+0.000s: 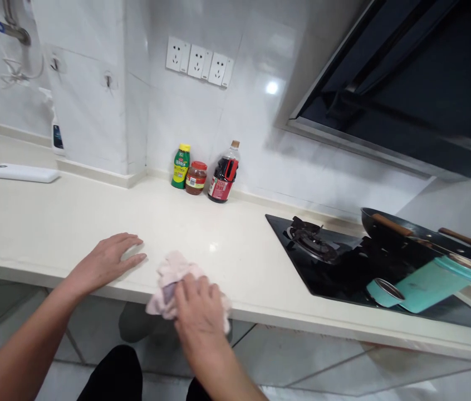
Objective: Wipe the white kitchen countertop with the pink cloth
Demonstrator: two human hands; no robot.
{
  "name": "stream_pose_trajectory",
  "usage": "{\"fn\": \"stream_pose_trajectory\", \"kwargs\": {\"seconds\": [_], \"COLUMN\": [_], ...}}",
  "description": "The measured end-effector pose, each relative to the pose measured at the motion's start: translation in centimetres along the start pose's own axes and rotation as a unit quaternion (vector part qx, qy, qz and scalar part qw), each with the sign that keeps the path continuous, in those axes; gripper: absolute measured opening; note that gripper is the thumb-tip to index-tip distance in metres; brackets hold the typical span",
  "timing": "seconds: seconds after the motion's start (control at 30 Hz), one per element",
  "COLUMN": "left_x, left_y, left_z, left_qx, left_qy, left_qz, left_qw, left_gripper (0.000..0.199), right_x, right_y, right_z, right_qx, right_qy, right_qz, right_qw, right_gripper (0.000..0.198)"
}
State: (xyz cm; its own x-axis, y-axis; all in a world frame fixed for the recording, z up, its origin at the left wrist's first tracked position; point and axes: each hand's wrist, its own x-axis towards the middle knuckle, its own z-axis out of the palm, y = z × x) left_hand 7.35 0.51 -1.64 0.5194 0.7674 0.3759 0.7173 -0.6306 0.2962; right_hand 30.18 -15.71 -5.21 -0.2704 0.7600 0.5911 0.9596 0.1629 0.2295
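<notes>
Pale pink cloth [176,266] lies bunched beneath my right hand [200,311], which grips it at the countertop's [256,267] front edge; my left hand [102,259] is spread palm-down. Near the wall I see a red-lidded jar [196,179] of reddish-brown contents and a bottle [222,181] of dark liquid.

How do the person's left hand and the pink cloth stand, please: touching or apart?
Apart: the head view shows bare pale countertop between the left hand and the pink cloth.

Counter [168,223] lies open past the cloth [175,267] up to the bottles [222,178]; a wok [421,224] seemingly crowds the hob [344,278].
</notes>
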Motion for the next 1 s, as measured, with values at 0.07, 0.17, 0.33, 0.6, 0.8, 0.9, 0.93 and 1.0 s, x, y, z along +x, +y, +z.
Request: {"fn": "stream_pose_trajectory", "kwargs": {"seconds": [0.07, 0.17, 0.33, 0.6, 0.8, 0.9, 0.93, 1.0], "left_x": [0.2, 0.4, 0.3, -0.4, -0.7, -0.8, -0.9, -1.0], "left_y": [0.0, 0.2, 0.6, 1.2, 1.8, 2.0, 2.1, 2.3], "left_z": [-0.3, -0.9, -1.1, -1.2, -1.1, -1.1, -1.1, -1.0], "left_qx": [-0.022, -0.058, -0.049, -0.039, -0.043, -0.047, -0.048, -0.047], "left_qy": [0.004, 0.008, 0.013, -0.009, -0.004, 0.001, 0.003, 0.004], "left_qz": [-0.003, -0.019, -0.012, -0.003, -0.005, -0.002, 0.001, 0.004], "left_qw": [1.0, 0.998, 0.999, 0.999, 0.999, 0.999, 0.999, 0.999], "left_gripper": [0.074, 0.07, 0.064, 0.068, 0.071, 0.069, 0.068, 0.066], "right_x": [2.9, 5.1, 2.7, -12.3, -22.5, -22.1, -21.1, -18.1], "right_y": [-3.5, -6.0, -2.7, 13.9, 27.1, 27.8, 26.9, 23.3], "right_z": [0.8, 0.9, -1.3, -4.1, -5.6, -5.7, -5.6, -5.2], "right_qx": [0.013, 0.04, 0.097, 0.028, -0.146, -0.161, -0.153, -0.125], "right_qy": [0.01, 0.021, 0.037, -0.02, -0.056, -0.05, -0.052, -0.054], "right_qz": [-0.026, -0.052, -0.059, 0.055, 0.107, 0.083, 0.07, 0.031], "right_qw": [1.0, 0.998, 0.993, 0.998, 0.982, 0.982, 0.984, 0.99], "right_gripper": [0.021, 0.022, 0.04, 0.075, 0.054, 0.051, 0.049, 0.047]}}
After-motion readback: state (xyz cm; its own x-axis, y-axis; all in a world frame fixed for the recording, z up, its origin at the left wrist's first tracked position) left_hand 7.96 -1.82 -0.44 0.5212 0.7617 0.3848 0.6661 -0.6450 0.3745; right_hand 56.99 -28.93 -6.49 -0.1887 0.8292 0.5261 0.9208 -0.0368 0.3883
